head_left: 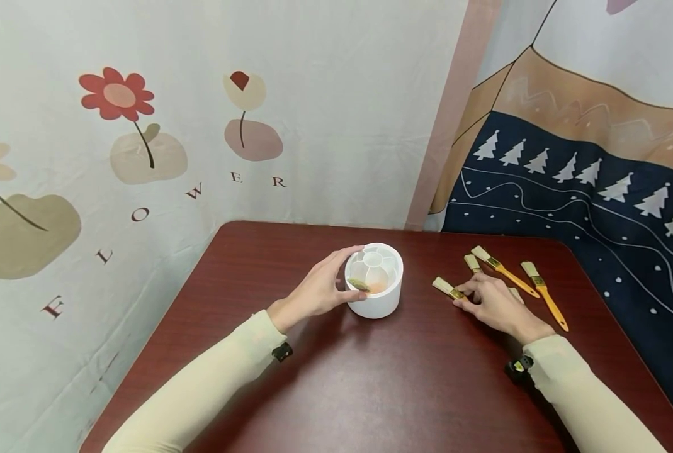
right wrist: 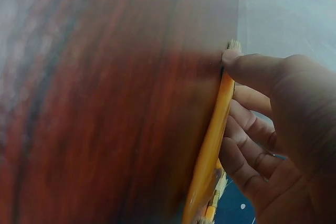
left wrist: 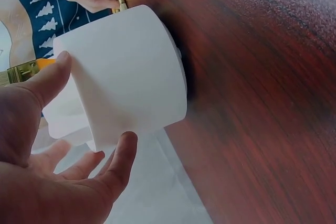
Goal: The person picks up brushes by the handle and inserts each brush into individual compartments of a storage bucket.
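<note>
A round white divided holder [head_left: 377,306] stands on the table. My left hand [head_left: 316,288] holds it by the rim, thumb on the near side and fingers toward the back. Inside the holder is a brush with pale bristles [head_left: 359,284]; its metal ferrule [left wrist: 23,72] shows beside the thumb in the left wrist view. To the right, my right hand [head_left: 497,304] pinches a flat paintbrush [head_left: 445,287] between thumb and fingertips near its ferrule. Its yellow handle [right wrist: 210,140] runs back under the palm, low over the table.
Around the right hand lie several more brushes: one with a yellow handle [head_left: 508,274], another farther right [head_left: 547,297], and bristles [head_left: 473,263] just behind the fingers. The dark red table [head_left: 342,390] meets a flower-printed cloth [head_left: 336,126] and a navy tree-printed cloth [head_left: 574,207].
</note>
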A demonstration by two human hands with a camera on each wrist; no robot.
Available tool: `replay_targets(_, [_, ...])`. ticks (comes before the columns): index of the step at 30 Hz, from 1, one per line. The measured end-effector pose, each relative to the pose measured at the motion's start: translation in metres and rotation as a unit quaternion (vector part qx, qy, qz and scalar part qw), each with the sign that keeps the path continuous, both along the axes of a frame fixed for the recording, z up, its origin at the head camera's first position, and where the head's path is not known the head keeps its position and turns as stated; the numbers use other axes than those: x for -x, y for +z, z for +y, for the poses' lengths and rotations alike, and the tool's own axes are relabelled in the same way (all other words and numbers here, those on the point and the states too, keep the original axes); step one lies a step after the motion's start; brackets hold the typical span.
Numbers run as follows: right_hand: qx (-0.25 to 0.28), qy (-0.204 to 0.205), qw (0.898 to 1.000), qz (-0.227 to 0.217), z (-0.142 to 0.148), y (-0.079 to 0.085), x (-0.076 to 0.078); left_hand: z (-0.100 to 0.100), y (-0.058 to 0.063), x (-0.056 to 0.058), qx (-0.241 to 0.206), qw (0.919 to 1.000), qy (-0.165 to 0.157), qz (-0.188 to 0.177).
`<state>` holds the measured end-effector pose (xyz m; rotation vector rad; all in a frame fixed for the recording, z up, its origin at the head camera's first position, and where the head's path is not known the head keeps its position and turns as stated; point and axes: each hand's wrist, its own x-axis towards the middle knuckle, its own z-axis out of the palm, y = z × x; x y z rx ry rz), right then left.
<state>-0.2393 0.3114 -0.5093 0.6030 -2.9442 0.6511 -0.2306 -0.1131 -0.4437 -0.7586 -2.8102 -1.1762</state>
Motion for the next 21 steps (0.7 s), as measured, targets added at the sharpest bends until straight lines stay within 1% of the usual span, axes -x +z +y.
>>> replay_targets(3, [0.003, 0.004, 1.000, 0.004, -0.001, 0.000, 0.000, -0.001, 0.000, 0.001, -0.008, 0.9999, -0.004, -0.013])
replay_targets(9, [0.007, 0.011, 1.000, 0.011, -0.003, 0.001, 0.000, -0.003, 0.001, 0.006, -0.030, 0.9987, -0.024, -0.034])
replay_targets(15, [0.008, 0.012, 1.000, 0.007, -0.004, 0.002, 0.001, -0.005, 0.002, 0.011, -0.047, 0.9964, -0.043, -0.056])
replay_targets(21, [0.010, 0.009, 1.000, -0.004, -0.004, 0.003, 0.001, -0.006, 0.004, 0.017, -0.063, 0.9924, -0.067, -0.082])
